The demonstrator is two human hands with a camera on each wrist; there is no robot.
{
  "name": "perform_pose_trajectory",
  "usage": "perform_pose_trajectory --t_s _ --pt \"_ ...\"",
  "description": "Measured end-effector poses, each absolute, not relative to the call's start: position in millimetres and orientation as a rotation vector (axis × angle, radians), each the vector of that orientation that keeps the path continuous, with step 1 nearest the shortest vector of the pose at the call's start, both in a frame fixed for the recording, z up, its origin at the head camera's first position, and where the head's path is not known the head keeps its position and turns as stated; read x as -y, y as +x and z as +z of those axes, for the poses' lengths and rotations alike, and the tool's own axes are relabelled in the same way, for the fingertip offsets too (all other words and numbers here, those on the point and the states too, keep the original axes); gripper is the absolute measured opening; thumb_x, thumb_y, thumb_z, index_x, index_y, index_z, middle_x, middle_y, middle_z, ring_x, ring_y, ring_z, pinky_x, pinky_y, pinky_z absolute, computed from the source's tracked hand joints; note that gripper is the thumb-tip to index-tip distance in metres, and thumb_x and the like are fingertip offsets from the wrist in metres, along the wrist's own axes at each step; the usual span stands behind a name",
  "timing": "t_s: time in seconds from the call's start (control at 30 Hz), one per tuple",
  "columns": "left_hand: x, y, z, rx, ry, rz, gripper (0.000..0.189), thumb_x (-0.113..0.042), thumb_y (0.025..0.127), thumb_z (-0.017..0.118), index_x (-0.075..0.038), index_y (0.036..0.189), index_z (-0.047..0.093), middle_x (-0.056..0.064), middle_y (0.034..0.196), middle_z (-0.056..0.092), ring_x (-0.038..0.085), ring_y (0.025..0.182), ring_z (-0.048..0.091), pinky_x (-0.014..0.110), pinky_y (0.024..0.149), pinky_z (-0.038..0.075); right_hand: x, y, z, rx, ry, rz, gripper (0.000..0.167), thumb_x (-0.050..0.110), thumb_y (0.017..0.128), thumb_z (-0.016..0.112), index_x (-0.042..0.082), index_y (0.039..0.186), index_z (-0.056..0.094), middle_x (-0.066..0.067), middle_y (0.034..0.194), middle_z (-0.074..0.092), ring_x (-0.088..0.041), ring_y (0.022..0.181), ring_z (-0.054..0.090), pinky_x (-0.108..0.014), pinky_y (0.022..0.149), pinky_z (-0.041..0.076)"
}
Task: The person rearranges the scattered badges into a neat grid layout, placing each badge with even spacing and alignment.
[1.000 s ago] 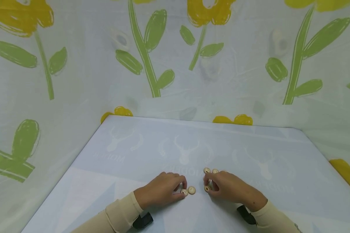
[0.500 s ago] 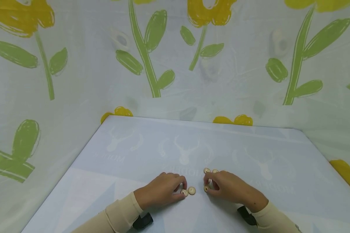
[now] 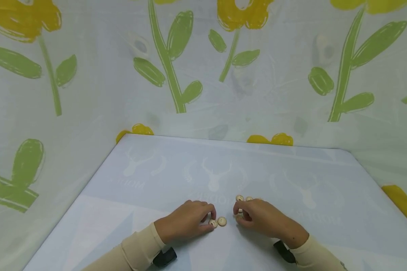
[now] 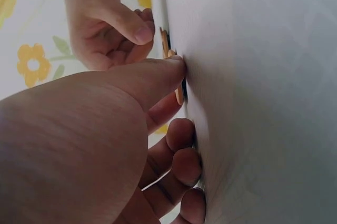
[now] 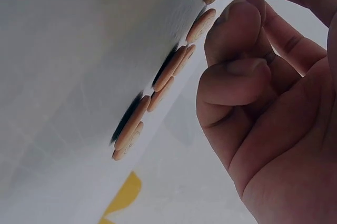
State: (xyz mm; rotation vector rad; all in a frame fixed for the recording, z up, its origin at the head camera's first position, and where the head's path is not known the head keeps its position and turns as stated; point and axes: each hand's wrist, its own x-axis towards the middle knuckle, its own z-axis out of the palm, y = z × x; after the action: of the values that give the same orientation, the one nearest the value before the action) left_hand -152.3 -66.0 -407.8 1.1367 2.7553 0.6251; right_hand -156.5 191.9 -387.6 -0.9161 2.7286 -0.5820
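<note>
My left hand [image 3: 186, 218] rests on the table and pinches a round wooden button [image 3: 213, 224] between thumb and index finger. Right beside it lies a second pale wooden button [image 3: 222, 221]. My right hand [image 3: 266, 218] hovers just over more buttons [image 3: 239, 198], its thumb and index finger apart and the other fingers curled. In the right wrist view several buttons [image 5: 201, 26] lie in rows beside the right hand [image 5: 274, 98], with no button visible in its fingers. In the left wrist view the thumb [image 4: 152, 77] hides much of the pinched button.
A pale blue-white table [image 3: 176, 169] with faint deer-head prints lies under the hands. White cloth [image 3: 278, 94] with yellow flowers and green leaves hangs behind and at the sides. Black wrist bands [image 3: 165, 257] sit below both hands.
My right hand has shifted slightly left, and the button seen earlier at its thumb tip is now mostly hidden. The left hand and its button stay in place.
</note>
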Motion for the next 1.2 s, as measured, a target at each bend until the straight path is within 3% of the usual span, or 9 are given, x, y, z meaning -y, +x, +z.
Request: perform_pose_trajectory --t_s 0.2,0.5,1.2 --pt "67 -153 -411 -2.757 1.124 0.63 0.015 -0.031 0.09 0.074 -0.022 0.1 0.066 -0.013 0.072 0.048 0.0 0.065 0.042 0.022 0.068 0.038 -187 -154 -387 -2.745 -0.942 -0.548 0.013 0.018 0.089 0.074 0.019 0.101 0.068 0.017 0.064 0.049 0.003 0.059 0.043 -0.022 0.062 0.039" --pt "66 -154 -412 -2.758 1.113 0.626 0.013 -0.032 0.092 0.072 -0.023 0.1 0.065 -0.013 0.072 0.049 0.0 0.065 0.043 0.022 0.069 0.038 -182 -151 -387 -2.663 -0.933 -0.596 0.023 0.015 0.09 0.073 0.016 0.112 0.068 0.017 0.065 0.05 0.004 0.057 0.043 -0.019 0.054 0.041" --pt "67 -153 -408 -2.735 1.106 0.644 0.014 -0.031 0.092 0.072 -0.022 0.101 0.065 -0.012 0.073 0.049 0.0 0.065 0.042 0.023 0.069 0.038 -171 -143 -391 -2.634 -0.978 -0.5 0.037 0.023 0.089 0.074 0.025 0.125 0.066 0.016 0.065 0.048 0.002 0.057 0.042 -0.019 0.054 0.039"
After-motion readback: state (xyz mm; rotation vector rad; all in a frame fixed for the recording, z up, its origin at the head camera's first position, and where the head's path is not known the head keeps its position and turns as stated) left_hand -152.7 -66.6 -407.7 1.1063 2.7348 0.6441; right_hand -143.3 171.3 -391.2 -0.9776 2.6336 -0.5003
